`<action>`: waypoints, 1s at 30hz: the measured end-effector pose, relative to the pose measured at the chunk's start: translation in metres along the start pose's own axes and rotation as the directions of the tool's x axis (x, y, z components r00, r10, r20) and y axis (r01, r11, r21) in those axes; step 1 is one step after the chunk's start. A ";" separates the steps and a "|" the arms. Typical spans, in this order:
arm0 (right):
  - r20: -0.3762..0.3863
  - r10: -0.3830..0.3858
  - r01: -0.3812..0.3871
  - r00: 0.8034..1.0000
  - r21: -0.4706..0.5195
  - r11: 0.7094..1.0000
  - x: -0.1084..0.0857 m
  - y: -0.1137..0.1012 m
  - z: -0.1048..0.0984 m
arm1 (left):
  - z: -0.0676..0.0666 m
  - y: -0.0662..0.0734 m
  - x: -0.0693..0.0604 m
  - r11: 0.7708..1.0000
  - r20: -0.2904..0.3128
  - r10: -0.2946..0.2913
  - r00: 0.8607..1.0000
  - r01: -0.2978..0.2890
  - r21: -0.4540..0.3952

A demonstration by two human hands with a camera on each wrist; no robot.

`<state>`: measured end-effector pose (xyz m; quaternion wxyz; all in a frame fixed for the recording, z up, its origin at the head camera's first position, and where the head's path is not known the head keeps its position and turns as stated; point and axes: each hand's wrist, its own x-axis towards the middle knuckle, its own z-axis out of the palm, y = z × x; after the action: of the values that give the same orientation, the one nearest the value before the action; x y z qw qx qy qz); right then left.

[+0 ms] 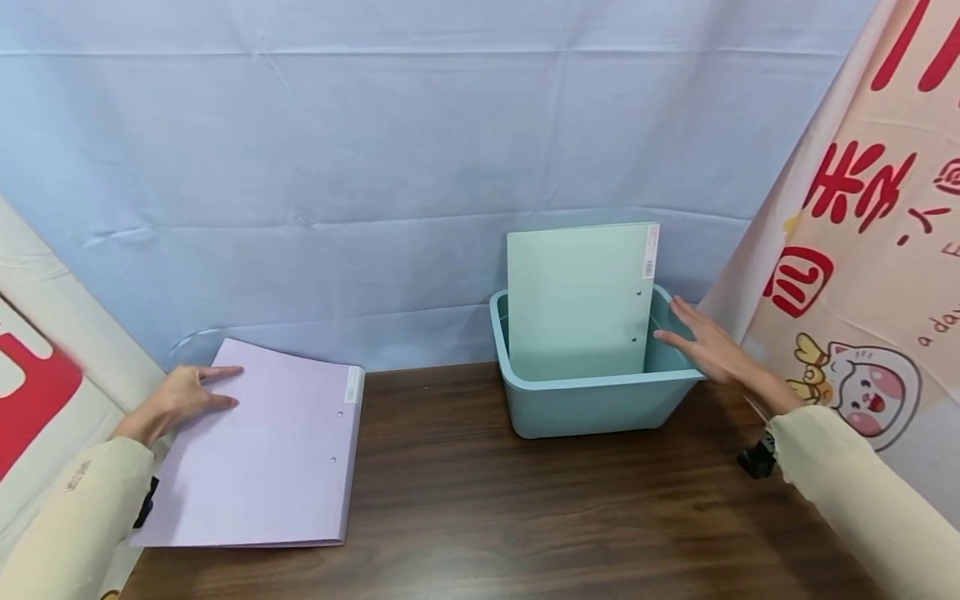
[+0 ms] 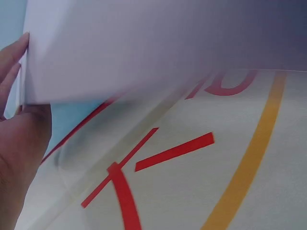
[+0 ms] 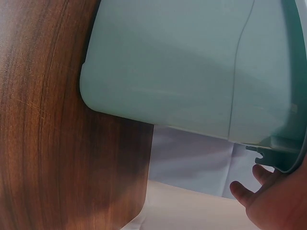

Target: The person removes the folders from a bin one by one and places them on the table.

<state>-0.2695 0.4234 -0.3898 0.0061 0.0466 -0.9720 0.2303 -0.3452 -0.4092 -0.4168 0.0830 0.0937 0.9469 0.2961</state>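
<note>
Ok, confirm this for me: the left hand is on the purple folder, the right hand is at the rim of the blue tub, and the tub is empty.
One part is wrong: the blue tub is not empty. The head view shows a pale green folder standing in it, rising above the rim.

Right banner: "a day", a lone "E" above it, and big red Chinese characters I can't make out for certain | green folder: barcode on a white label, print too small | purple folder: second label, illegible | left sleeve: tiny lettering, unreadable from here
</note>
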 end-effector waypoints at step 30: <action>-0.003 0.020 -0.020 1.000 0.004 1.000 -0.001 -0.001 0.000 | 0.016 -0.020 0.007 0.989 0.071 -0.052 0.996 0.041 0.141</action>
<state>-0.2680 0.4228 -0.3894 0.0050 0.0364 -0.9720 0.2322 -0.3506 -0.4145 -0.4420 0.1182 0.0880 0.9635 0.2234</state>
